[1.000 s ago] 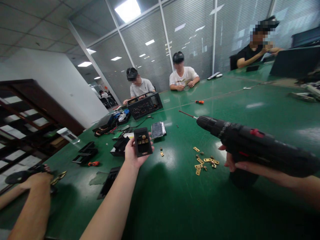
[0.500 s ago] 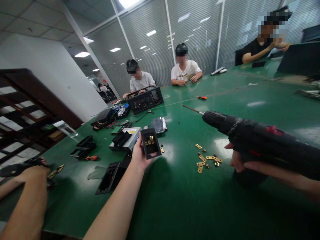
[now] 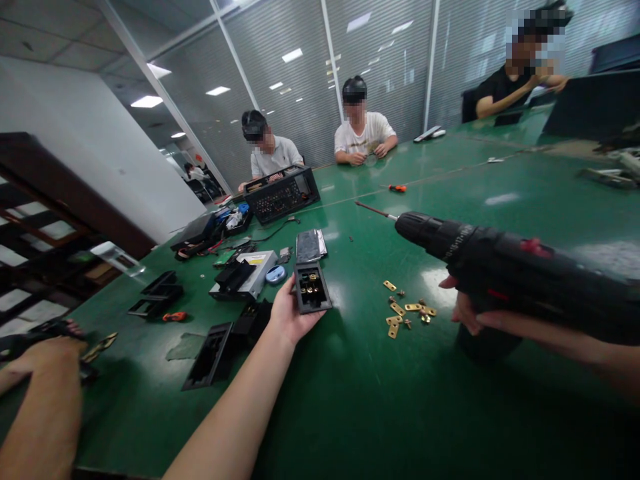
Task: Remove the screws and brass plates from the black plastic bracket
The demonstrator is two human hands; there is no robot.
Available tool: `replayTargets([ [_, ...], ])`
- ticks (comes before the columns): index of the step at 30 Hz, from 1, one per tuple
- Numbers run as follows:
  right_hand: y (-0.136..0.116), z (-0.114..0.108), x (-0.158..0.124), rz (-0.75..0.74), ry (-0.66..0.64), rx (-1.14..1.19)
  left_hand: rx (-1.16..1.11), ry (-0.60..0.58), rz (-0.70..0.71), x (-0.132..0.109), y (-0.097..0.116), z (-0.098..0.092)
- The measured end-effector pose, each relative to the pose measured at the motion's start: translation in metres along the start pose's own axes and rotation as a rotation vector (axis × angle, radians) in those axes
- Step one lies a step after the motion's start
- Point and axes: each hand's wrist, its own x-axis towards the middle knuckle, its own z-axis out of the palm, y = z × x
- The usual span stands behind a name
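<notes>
In my left hand (image 3: 290, 313) is a small black plastic box (image 3: 324, 300), held tilted above the table with its open side towards me. Brass-coloured metal terminals (image 3: 310, 289) show inside it. My right hand (image 3: 467, 313) grips a black cordless drill (image 3: 490, 257) by its handle; a long thin screwdriver bit (image 3: 373, 209) points left, apart from the box. Between the two hands, several small brass plates (image 3: 395, 320) and screws (image 3: 408, 325) lie loose on the green table (image 3: 340, 413).
Left of my forearm stand more black housings (image 3: 210, 353), an optical drive (image 3: 260, 267) and a blue round object (image 3: 275, 275). An orange screwdriver (image 3: 175, 317) lies farther left. A co-worker's arms (image 3: 50, 380) reach in at the left edge. Other people (image 3: 367, 137) sit across the table.
My left hand has moved slightly right with the box, which is now turned a little differently. The view has shifted right; my right hand keeps hold of the drill.
</notes>
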Motion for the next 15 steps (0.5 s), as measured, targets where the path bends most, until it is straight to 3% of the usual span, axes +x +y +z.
replayTargets([
  [6, -0.008, 0.003, 0.000, 0.052, -0.019, 0.132, 0.185, -0.063, -0.048, -0.005, -0.021, 0.012],
  [11, -0.004, 0.006, -0.007, 0.182, -0.098, 0.219, 0.218, -0.042, 0.020, 0.023, -0.039, 0.031],
  [15, 0.000, 0.007, -0.008, 0.279, -0.130, 0.199, 0.188, -0.007, 0.095, 0.043, -0.041, 0.037],
])
